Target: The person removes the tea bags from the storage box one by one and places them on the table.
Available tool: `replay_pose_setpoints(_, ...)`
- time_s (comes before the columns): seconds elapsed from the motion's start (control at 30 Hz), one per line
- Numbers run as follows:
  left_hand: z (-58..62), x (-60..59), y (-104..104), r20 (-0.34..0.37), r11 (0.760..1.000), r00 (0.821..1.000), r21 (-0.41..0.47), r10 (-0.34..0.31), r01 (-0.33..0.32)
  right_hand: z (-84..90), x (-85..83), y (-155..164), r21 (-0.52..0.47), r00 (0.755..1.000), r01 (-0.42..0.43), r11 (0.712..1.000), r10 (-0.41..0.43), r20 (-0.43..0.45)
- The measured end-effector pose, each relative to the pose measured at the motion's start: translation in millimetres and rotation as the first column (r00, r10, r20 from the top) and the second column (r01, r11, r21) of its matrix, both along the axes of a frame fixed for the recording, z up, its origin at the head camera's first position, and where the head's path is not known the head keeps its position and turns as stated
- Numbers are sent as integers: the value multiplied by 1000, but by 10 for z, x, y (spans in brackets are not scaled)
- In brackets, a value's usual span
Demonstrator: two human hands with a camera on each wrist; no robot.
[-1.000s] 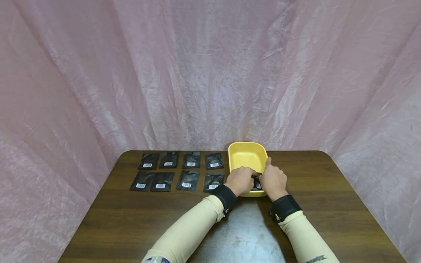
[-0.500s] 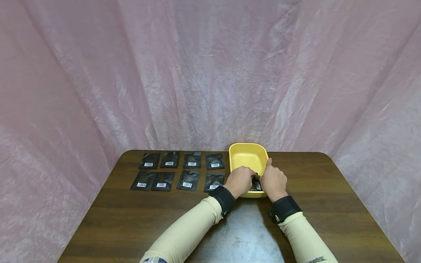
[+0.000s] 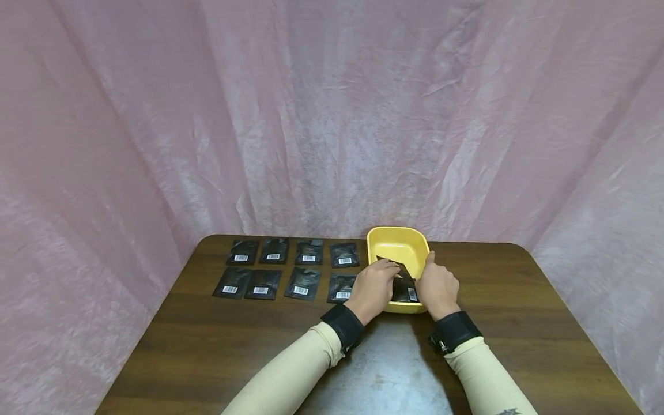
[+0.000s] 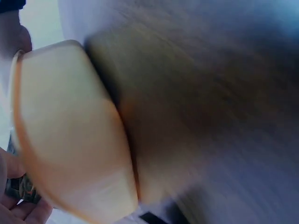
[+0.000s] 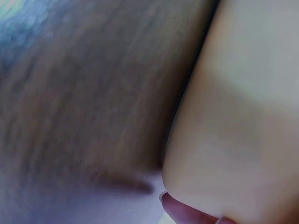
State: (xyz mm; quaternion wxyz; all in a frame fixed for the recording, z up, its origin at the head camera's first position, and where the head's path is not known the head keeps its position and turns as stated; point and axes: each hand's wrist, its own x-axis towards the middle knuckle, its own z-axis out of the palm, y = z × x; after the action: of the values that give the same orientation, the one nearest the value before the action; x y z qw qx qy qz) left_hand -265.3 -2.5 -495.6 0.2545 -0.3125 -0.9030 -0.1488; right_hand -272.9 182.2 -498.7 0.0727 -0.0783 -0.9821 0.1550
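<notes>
A yellow plastic tub (image 3: 404,309) stands near the back of the table. My left hand (image 3: 370,288) is over its left side and pinches a flat black sachet (image 3: 405,274), raised at a slant inside the tub. In the left wrist view, part of this sachet (image 4: 29,190) shows between thumb and fingers. Beneath it, more black packaging with a white barcode label (image 3: 412,294) lies in the tub's near end. My right hand (image 3: 438,288) grips the tub's right rim; in the right wrist view, its fingertips (image 5: 187,210) are against the outer wall (image 5: 243,135).
Left of the tub, several black sachets lie in two rows with barcodes toward me: a back row (image 3: 309,251) and a front row (image 3: 302,283). The front row's rightmost sachet (image 3: 339,286) sits beside my left hand. A pink curtain (image 3: 332,115) hangs behind the brown table (image 3: 207,351).
My left hand has moved left and drawn the black sachet up from the tub's near end, so more of it shows. The right hand has kept its hold on the rim.
</notes>
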Motion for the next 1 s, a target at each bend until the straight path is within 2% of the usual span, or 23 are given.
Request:
replay_pose_setpoints(0.17,38,143,-188,-40,997,999,81,7,-4,-7,7,12,-1,1000,1,1000,-1,7)
replay_pose_setpoints(0.33,97,375,-477,-40,993,999,120,21,-16,5,9,8,-4,1000,2,1000,-2,18)
replay_pose_setpoints(0.43,94,547,-701,-14,986,998,159,59,-56,13,6,9,-7,999,-4,1000,4,32)
replay_pose_setpoints(0.6,115,830,-1124,50,963,985,209,166,-173,20,-8,9,-3,1000,-7,1000,7,29)
replay_pose_setpoints(0.7,138,983,-1392,90,941,964,210,252,-266,17,-17,8,1,1000,-5,1000,5,18)
replay_pose_setpoints(0.77,145,1079,-1578,120,923,941,191,316,-334,12,-23,10,3,1000,-7,1000,7,14)
replay_pose_setpoints(0.9,158,1243,-1974,231,884,881,134,412,-449,1,-26,10,-1,1000,-13,1000,13,20)
replay_pose_setpoints(0.93,166,1273,-2073,263,875,864,116,429,-470,-2,-27,13,-4,1000,-14,1000,14,25)
replay_pose_setpoints(1.0,174,1321,-2268,306,866,841,87,447,-492,-3,-26,23,-11,1000,-14,1000,14,25)
